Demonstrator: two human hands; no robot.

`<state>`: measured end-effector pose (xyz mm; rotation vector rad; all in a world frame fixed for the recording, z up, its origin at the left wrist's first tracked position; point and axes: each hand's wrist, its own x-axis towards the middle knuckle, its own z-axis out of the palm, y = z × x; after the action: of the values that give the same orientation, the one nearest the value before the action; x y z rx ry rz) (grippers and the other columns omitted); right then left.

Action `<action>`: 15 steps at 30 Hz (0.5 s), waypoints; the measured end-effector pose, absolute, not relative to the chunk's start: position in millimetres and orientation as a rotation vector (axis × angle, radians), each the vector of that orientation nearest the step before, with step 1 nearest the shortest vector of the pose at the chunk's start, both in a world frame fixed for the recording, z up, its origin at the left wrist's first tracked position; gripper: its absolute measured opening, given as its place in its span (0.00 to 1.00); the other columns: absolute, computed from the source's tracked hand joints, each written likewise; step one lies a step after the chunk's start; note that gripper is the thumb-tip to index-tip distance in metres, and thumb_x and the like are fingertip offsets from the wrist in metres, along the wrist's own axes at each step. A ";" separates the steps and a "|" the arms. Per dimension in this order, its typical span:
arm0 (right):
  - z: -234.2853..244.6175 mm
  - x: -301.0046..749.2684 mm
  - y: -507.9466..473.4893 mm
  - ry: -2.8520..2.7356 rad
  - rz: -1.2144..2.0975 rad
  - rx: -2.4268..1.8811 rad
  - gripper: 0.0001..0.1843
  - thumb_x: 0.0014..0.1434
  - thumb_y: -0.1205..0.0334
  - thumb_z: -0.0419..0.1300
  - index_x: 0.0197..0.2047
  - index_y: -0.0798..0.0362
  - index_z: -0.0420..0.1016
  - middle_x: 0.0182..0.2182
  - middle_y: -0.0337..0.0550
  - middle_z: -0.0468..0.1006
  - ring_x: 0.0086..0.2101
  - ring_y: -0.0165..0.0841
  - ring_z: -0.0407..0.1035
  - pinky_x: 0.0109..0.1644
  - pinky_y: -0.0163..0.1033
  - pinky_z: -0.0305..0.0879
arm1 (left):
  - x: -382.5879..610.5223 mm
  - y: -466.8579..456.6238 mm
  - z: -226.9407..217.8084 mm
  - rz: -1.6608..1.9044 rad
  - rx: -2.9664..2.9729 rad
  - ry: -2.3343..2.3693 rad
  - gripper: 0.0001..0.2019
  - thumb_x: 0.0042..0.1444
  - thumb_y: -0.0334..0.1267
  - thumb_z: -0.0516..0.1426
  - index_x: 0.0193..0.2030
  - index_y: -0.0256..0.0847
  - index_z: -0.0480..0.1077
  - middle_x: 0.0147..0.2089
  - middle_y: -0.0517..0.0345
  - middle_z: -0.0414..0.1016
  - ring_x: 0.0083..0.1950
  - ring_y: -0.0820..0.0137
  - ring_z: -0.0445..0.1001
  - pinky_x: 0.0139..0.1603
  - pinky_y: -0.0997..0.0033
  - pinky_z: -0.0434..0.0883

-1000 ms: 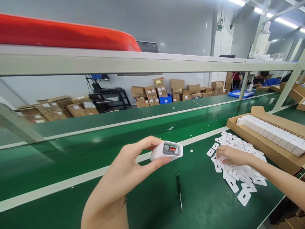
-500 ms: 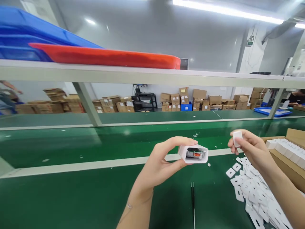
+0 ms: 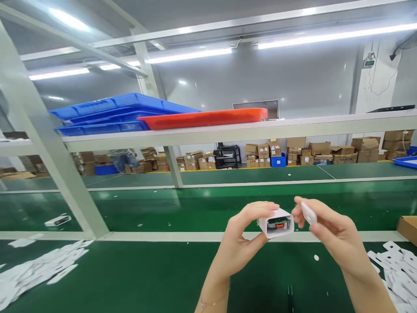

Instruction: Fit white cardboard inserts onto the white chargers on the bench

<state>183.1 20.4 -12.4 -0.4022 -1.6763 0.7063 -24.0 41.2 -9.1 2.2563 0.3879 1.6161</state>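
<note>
Your left hand [image 3: 243,243] grips the white housing [image 3: 276,222], open end toward you, and your right hand [image 3: 332,239] pinches a small white cover [image 3: 308,213] just right of it, so capping seems the step in hand, needing square alignment.

left hand [image 3: 239,243] pinching white open-ended charger shell [image 3: 276,222] with circuit board showing inside, right hand [image 3: 332,237] holding small white cover piece [image 3: 308,213] just beside shell opening, green bench [image 3: 130,278] below, white cover pieces [image 3: 399,269] at right, blue trays [image 3: 110,111] and red tray [image 3: 205,117] on shelf
</note>
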 end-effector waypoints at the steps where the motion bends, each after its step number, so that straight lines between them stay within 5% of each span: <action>1: -12.2 184.6 19.6 -1.744 0.601 -0.443 0.19 0.63 0.62 0.59 0.55 0.32 0.72 0.43 0.38 0.75 0.41 0.30 0.68 0.43 0.32 0.68 | -22.7 42.1 -9.0 1.627 2.266 0.395 0.17 0.56 0.27 0.60 0.50 0.49 0.71 0.52 0.54 0.77 0.54 0.64 0.74 0.54 0.66 0.71; 6: -10.2 181.0 18.3 -1.890 0.294 -0.578 0.25 0.61 0.64 0.61 0.58 0.31 0.68 0.44 0.40 0.71 0.42 0.33 0.68 0.42 0.34 0.69 | -13.3 40.1 -8.9 1.634 2.337 0.458 0.15 0.55 0.28 0.61 0.48 0.47 0.71 0.46 0.53 0.79 0.50 0.63 0.75 0.50 0.64 0.73; 11: -9.5 182.6 21.8 -1.920 0.473 -0.577 0.24 0.60 0.62 0.62 0.57 0.29 0.69 0.41 0.39 0.68 0.35 0.30 0.66 0.38 0.35 0.69 | -7.8 31.5 -14.5 1.730 2.280 0.577 0.23 0.52 0.29 0.63 0.53 0.50 0.66 0.45 0.56 0.76 0.50 0.65 0.76 0.47 0.68 0.76; 15: -7.1 187.7 20.8 -1.923 0.586 -0.564 0.26 0.59 0.64 0.63 0.56 0.26 0.70 0.38 0.38 0.65 0.34 0.29 0.63 0.36 0.32 0.67 | -4.6 28.4 -16.4 1.827 2.502 0.432 0.31 0.51 0.22 0.62 0.58 0.52 0.58 0.47 0.56 0.77 0.50 0.64 0.76 0.55 0.57 0.73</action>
<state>187.7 20.8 -7.1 -0.5645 -1.9235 0.5857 -4.6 28.4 -16.4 2.5020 0.4316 1.8269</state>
